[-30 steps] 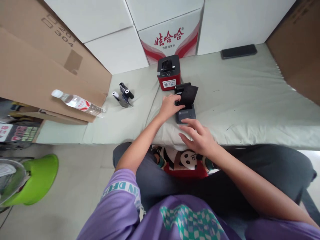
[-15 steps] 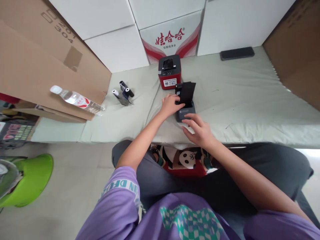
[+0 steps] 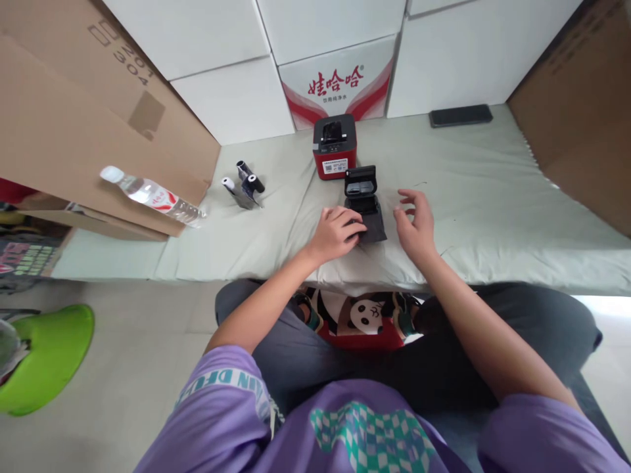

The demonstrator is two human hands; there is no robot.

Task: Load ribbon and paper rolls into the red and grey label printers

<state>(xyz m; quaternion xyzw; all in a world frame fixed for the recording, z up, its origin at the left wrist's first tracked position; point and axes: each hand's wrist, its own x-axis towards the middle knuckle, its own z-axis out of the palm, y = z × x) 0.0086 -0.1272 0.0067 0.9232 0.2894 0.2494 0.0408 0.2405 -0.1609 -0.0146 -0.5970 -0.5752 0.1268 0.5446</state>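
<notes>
A small dark portable printer lies on the cloth-covered surface with its lid up. A strip of black paper comes out of it and lies over its front, towards me. My left hand is closed at the printer's left front edge, its fingertips on the edge of the strip; the thumb is hidden. To the right of the printer is my right hand, raised a little with fingers half bent and apart, touching nothing. Behind the printer stands a red and black box-shaped printer.
Several small black-and-white rolls stand together at the left. A water bottle leans by a cardboard box. At the back lies a black phone before white boxes. Another cardboard box bounds the right side.
The black strip, upright before, now lies forward over the printer's front. My left hand has moved down to the front edge. My right hand has left the front and moved right.
</notes>
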